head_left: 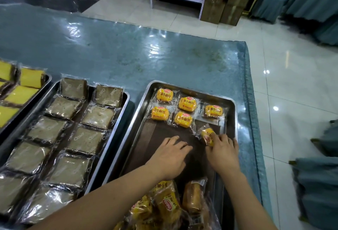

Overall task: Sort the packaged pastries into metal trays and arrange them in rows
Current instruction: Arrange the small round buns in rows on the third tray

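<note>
A metal tray (146,99) with a dark brown liner (157,134) lies right of centre. Several yellow small-bread packets sit in two rows at its far end, among them one at the far left (164,95) and one at the right (213,110). My right hand (224,152) holds another yellow packet (207,135), tilted, just below the right end of the second row. My left hand (170,156) rests flat on the liner, fingers spread, holding nothing. A heap of loose yellow packets (164,206) fills the tray's near end.
A second metal tray (126,98) to the left holds two columns of brown cake slices (86,138) in clear wrap. A third tray at the far left holds yellow cake pieces (20,94). The table has a shiny blue cover (128,50); its right edge drops to tiled floor.
</note>
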`<state>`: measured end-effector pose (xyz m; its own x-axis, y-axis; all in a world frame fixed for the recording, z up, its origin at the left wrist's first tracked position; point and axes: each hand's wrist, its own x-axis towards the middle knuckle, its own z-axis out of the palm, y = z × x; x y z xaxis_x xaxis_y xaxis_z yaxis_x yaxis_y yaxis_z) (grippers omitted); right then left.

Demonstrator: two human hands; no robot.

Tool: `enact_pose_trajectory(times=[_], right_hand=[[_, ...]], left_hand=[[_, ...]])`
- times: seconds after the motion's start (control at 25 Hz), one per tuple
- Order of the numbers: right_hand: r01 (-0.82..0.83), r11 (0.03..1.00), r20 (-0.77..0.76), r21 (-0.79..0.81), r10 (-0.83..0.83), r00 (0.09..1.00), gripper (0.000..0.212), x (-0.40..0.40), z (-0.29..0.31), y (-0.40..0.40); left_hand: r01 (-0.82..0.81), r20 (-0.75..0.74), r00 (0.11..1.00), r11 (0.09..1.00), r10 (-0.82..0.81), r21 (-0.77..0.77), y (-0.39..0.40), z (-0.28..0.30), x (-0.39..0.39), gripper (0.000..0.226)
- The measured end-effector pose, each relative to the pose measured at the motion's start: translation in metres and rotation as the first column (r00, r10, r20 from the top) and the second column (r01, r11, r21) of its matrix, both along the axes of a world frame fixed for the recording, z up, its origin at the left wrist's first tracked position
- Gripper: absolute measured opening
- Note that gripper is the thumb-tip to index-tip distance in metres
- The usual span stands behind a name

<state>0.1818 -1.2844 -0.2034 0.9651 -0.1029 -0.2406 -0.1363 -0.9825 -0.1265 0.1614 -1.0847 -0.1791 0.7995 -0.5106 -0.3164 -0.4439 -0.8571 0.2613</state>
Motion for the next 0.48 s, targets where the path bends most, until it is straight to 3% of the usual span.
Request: enact_pose_trajectory(times=[0.12,0.28,0.4,0.48], right_hand=[[0.042,0.998,-0.024,0.038,-0.041,0.999,0.039,-0.015,0.008,0.006],[0.080,0.976,0.039,0.200,-0.090,0.995,0.031,-0.023,0.016,0.007],[-0.002,0.985,0.161,0.173,-0.026,0.987,0.027,-0.018,0.010,-0.007],[-0.106,0.982,0.152,0.155,0.082,0.985,0.034,-0.015,0.005,-0.015]], left_hand=[[0.011,-0.012,1.000,1.000,-0.011,-0.022,-0.014,-0.002,0.003,0.059],[0.020,-0.017,1.000,0.999,-0.021,-0.040,-0.030,-0.003,0.003,0.063],[0.024,0.015,1.000,0.999,-0.024,-0.038,-0.035,-0.003,-0.003,0.058],[0.046,0.014,0.999,0.999,-0.046,-0.029,-0.037,-0.004,-0.006,0.053]])
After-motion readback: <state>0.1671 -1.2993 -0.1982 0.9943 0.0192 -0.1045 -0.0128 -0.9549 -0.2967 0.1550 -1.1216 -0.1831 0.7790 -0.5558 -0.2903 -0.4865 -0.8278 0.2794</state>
